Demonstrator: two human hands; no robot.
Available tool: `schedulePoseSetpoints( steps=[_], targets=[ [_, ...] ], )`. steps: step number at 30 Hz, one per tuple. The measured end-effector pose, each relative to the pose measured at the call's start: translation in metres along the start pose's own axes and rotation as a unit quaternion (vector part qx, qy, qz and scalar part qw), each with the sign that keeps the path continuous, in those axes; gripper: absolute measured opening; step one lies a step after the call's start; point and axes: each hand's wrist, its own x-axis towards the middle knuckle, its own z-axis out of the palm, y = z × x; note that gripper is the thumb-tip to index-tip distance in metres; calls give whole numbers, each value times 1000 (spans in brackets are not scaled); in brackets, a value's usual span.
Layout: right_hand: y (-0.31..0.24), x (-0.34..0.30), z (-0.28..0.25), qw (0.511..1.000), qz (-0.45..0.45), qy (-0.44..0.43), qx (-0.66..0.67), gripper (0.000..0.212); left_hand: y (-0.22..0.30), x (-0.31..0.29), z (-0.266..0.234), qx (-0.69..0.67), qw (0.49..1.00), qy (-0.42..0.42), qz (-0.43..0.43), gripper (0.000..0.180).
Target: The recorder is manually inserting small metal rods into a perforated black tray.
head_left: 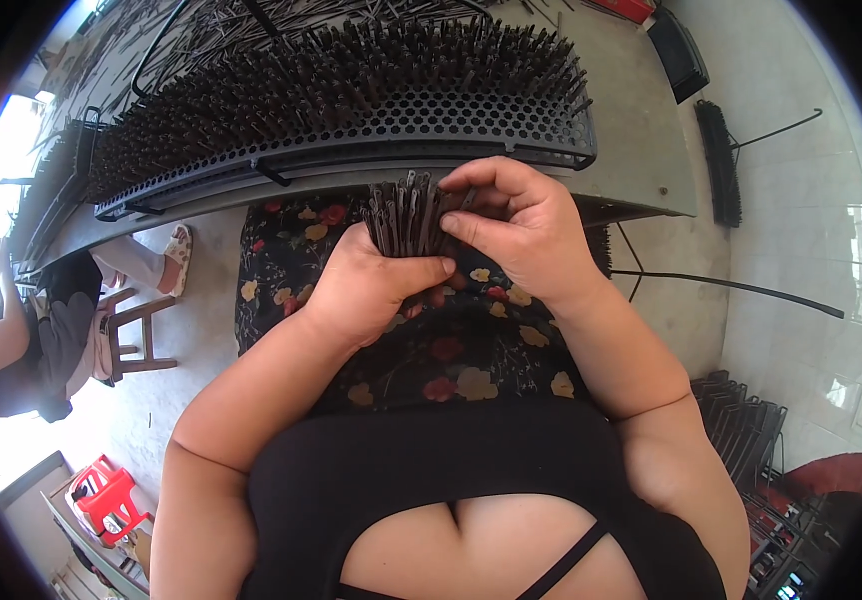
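A: Nearest entries?
B: Floral cloth [476, 385], dark, below the hands at 6 o'clock. Above it, one bundle of dark strips [409, 225], roughly upright, 12 o'clock of centre.
A: Grip?
B: Left hand [356, 272]: closed round the bundle's lower part, thumb across the near side. Right hand [523, 225]: thumb and fingers curled at the bundle's 3 o'clock side; whether they pinch a single strip, cannot tell.
A: Step in hand?
B: By appearance, fingertip work at the bundle's edge. Next move, as judged, calls for a firm left grip and a fine right pinch.
A: Beyond, and in the way?
B: Perforated rack [491, 120], black, 12 o'clock on the grey surface [641, 150]; bears many standing dark pieces [301, 75]. Its near rim could hinder a low forward reach.
A: Farther?
B: Loose strips [101, 75], scattered, 11 o'clock. Thin black rod [731, 287], 3 o'clock. Black metal frames [741, 410], 4 o'clock. Wooden stool [146, 325], 9 o'clock, beside another person [1, 360]. Red plastic item [106, 500], 8 o'clock, kind unclear.
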Motion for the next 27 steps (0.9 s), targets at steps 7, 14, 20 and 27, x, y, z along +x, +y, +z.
schedulePoseSetpoints(
  steps=[7, 14, 20, 27],
  targets=[
    [-1, 2, -2, 995, -7, 95, 32, 19, -1, 3, -2, -36, 997, 60, 19, 9],
    [-29, 45, -90, 852, -366, 304, -219, 16, 1, 4, 0, 5, 998, 56, -20, 4],
    [-25, 53, -110, 873, -326, 268, -243, 16, -3, 1, 0, -34, 998, 47, -32, 11],
    [-39, 60, -103, 844, -361, 196, -344, 12, -4, 4, -6, -45, 998, 27, -24, 19]
  ],
)
